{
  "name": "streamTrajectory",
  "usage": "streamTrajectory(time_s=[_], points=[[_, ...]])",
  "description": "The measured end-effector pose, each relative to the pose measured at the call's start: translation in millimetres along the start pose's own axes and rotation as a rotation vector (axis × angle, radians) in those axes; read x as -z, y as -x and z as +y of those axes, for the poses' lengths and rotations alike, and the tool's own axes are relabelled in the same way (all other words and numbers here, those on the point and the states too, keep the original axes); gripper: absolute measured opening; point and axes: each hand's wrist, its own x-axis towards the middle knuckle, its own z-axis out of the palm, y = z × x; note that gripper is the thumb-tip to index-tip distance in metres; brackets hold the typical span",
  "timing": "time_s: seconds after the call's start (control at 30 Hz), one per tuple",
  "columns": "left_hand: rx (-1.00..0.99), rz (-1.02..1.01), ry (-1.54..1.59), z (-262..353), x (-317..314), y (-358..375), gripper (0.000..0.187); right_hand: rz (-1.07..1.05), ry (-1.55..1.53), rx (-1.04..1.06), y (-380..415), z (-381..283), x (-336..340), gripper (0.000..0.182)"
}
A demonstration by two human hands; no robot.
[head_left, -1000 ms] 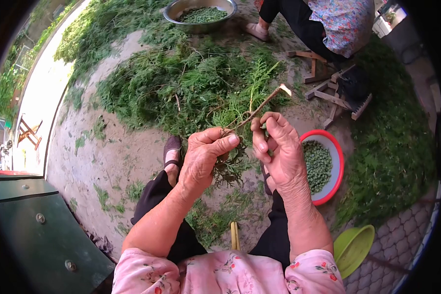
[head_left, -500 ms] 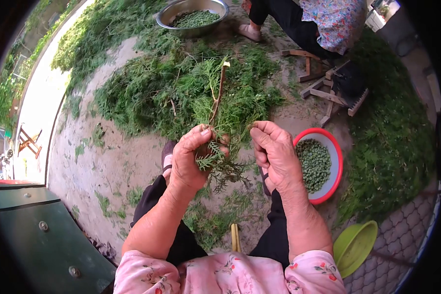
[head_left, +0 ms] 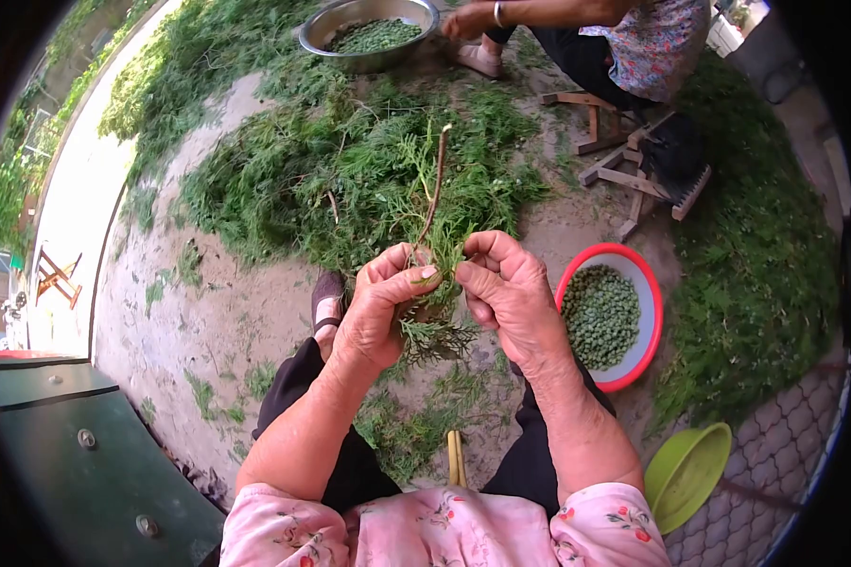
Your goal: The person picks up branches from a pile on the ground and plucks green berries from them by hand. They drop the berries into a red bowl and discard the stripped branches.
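Note:
My left hand (head_left: 380, 307) is closed around an evergreen branch (head_left: 435, 194), whose bare brown stem points up and away from me. Flat, scaly green sprigs (head_left: 435, 335) hang below the fingers. Close beside it, my right hand (head_left: 512, 298) is closed in a pinch, thumb and forefinger against the branch's foliage. Whatever lies between those fingertips is too small to make out. To the right of my right hand sits a white bowl with a red rim (head_left: 654, 331), holding many small round green cones or berries (head_left: 600, 317).
A heap of cut evergreen branches (head_left: 274, 180) lies ahead. Beyond it stands a metal basin (head_left: 369, 59) of green pieces, near a seated co-worker's hand (head_left: 468, 21). Wooden stools (head_left: 633, 175) stand right of the heap. A yellow-green basin (head_left: 690, 477) is at lower right.
My right hand has moved left, its fingertips now close to my left hand at the foliage. The branch has shifted slightly right. A co-worker's arm has come into view by the metal basin.

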Motion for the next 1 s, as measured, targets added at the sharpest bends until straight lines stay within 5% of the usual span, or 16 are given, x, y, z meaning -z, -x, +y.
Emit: streamTrajectory(time_s=[0.53,0.7,0.77,1.0], points=[[0.019,0.045,-0.080,6,-17,9,0.009,-0.082,0.105,-0.085,-2,0,5,0.022],[0.037,0.057,-0.004,0,-13,6,0.006,-0.101,-0.389,-0.117,-7,7,14,0.017],[0.008,-0.102,0.193,-3,-2,1,0.010,-0.073,-0.314,-0.084,-7,-3,12,0.015],[-0.001,-0.147,0.395,0,6,-2,0.008,-0.061,-0.034,-0.111,-4,5,4,0.020]])
